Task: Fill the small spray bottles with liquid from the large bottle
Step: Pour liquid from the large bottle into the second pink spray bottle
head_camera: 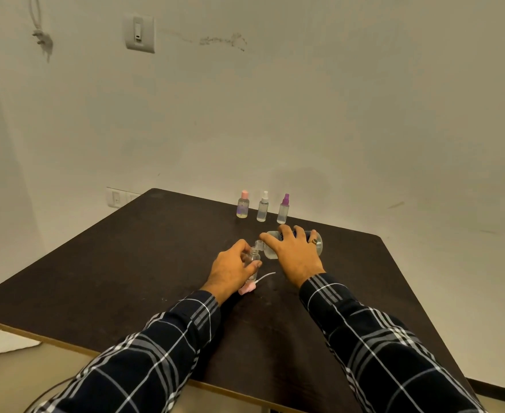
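Note:
My left hand (233,268) grips a small clear spray bottle (252,259) that stands uncapped on the dark table (126,257). My right hand (294,251) holds the large clear bottle (318,244) tipped on its side, its mouth right above the small bottle's open neck. A pink spray cap (247,289) with its white dip tube lies on the table just in front of my left hand. Three capped small bottles stand in a row further back: pink-capped (243,204), white-capped (263,207) and purple-capped (283,209).
The table's far edge runs close behind the three bottles, with a bare wall beyond. A white sheet (10,342) lies on the floor at the lower left. The table's front edge passes under my forearms.

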